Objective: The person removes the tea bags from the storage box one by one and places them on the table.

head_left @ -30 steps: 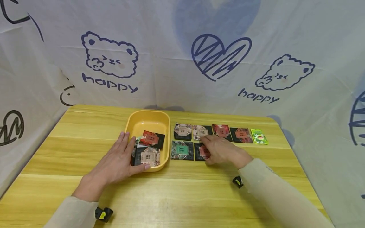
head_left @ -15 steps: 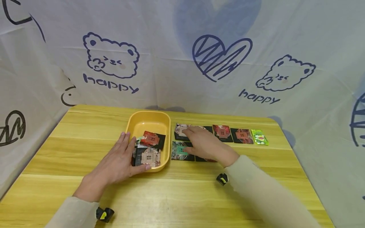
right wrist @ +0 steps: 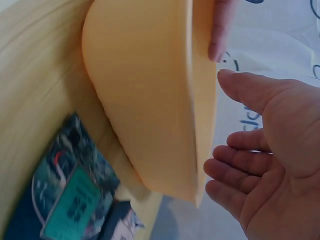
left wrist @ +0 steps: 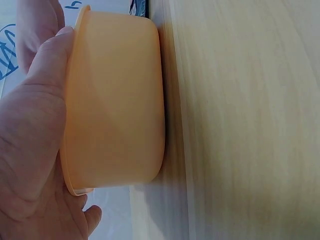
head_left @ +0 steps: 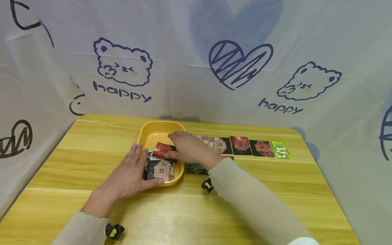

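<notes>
A yellow plastic bin point(head_left: 157, 124) stands on the table with several flat sachets inside. On top lie a red-and-black sachet point(head_left: 161, 149) and a dark sachet with a beige label point(head_left: 162, 171). My left hand point(head_left: 128, 178) rests against the bin's near left corner, fingers straight along the left rim and thumb along the front rim. My right hand point(head_left: 193, 148) reaches over the bin's right rim, thumb and fingers apart, close to the red-and-black sachet. In the right wrist view nothing lies between its fingers. The left wrist view shows the bin's outer wall point(left wrist: 115, 100).
Right of the bin, sachets lie in two rows, including a beige-labelled one point(head_left: 220, 145), a red one point(head_left: 241, 144), a dark red one point(head_left: 262, 148) and a bright green-yellow one point(head_left: 281, 149). A green-labelled sachet point(right wrist: 75, 205) is partly covered by my right arm. A printed cloth point(head_left: 183, 85) hangs behind.
My right hand has left a red-labelled sachet in the front row and moved left across the sachets to the bin. My left hand stays at the bin.
</notes>
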A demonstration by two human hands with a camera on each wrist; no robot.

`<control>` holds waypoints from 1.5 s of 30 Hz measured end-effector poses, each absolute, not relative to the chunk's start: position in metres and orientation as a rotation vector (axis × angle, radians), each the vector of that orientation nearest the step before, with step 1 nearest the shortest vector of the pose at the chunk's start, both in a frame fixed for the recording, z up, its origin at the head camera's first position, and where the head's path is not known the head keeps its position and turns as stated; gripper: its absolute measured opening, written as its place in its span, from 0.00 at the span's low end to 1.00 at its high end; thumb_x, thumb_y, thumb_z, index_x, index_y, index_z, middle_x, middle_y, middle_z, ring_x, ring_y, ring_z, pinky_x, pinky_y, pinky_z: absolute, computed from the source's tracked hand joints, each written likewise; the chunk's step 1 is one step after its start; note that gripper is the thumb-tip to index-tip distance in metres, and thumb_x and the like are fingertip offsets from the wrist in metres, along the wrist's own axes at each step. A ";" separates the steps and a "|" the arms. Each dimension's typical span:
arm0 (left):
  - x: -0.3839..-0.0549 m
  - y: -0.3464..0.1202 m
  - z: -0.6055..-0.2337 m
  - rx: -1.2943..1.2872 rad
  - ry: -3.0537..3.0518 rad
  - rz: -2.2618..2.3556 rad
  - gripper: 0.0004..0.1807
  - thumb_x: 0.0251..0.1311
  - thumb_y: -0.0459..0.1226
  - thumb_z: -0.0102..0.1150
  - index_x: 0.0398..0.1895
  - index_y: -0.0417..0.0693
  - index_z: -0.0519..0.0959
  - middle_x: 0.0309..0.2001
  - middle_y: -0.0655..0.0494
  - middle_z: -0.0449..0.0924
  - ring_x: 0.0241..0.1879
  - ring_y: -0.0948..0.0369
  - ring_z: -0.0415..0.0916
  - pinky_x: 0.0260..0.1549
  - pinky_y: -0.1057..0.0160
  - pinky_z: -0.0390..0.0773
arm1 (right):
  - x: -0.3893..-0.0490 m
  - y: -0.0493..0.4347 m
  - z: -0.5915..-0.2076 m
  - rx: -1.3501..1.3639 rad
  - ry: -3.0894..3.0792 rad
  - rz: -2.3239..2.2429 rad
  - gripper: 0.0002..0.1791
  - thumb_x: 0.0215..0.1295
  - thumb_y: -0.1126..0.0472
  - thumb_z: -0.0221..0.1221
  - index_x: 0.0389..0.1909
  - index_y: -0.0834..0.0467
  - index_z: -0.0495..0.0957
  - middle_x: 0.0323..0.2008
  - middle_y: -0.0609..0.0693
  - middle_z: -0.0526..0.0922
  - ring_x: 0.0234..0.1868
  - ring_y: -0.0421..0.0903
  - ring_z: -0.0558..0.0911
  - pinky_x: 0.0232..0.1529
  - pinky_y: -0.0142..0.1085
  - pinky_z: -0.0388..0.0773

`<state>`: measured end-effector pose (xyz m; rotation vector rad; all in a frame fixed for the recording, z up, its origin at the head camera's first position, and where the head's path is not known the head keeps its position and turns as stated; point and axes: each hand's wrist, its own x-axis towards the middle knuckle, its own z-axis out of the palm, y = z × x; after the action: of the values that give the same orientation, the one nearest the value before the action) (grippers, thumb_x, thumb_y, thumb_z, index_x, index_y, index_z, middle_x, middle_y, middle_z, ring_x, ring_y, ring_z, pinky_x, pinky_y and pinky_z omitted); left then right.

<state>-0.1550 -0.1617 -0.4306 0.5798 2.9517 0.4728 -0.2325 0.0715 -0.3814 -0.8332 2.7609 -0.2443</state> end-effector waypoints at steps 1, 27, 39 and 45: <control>-0.155 -0.162 -0.431 0.581 2.952 0.470 0.71 0.56 0.80 0.53 0.82 0.29 0.53 0.83 0.27 0.40 0.84 0.34 0.36 0.80 0.36 0.49 | -0.234 0.067 -0.383 -0.831 2.751 -0.253 0.44 0.75 0.39 0.61 0.81 0.59 0.62 0.78 0.57 0.69 0.77 0.53 0.71 0.77 0.48 0.69; -0.155 -0.164 -0.435 0.573 2.949 0.496 0.70 0.57 0.77 0.58 0.83 0.30 0.51 0.84 0.29 0.39 0.84 0.36 0.34 0.82 0.38 0.47 | -0.248 0.026 -0.406 -0.853 2.597 0.049 0.16 0.79 0.41 0.56 0.38 0.48 0.80 0.51 0.48 0.83 0.52 0.47 0.83 0.58 0.46 0.81; -0.156 -0.163 -0.433 0.569 2.946 0.501 0.72 0.56 0.79 0.55 0.82 0.29 0.52 0.84 0.28 0.40 0.84 0.36 0.35 0.81 0.37 0.48 | -0.250 0.029 -0.407 -0.792 2.653 -0.075 0.17 0.63 0.35 0.70 0.34 0.42 0.80 0.47 0.46 0.78 0.49 0.45 0.78 0.57 0.45 0.80; -0.155 -0.164 -0.433 0.566 2.943 0.502 0.71 0.56 0.79 0.56 0.82 0.29 0.52 0.84 0.28 0.40 0.85 0.36 0.34 0.81 0.37 0.48 | -0.249 0.028 -0.408 -0.813 2.667 -0.058 0.20 0.61 0.34 0.71 0.37 0.44 0.79 0.49 0.48 0.78 0.51 0.46 0.79 0.56 0.44 0.81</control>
<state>-0.1554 -0.1637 -0.4332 0.5663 2.9434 0.5020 -0.2490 0.0282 -0.4078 -0.8128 2.6665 -0.0584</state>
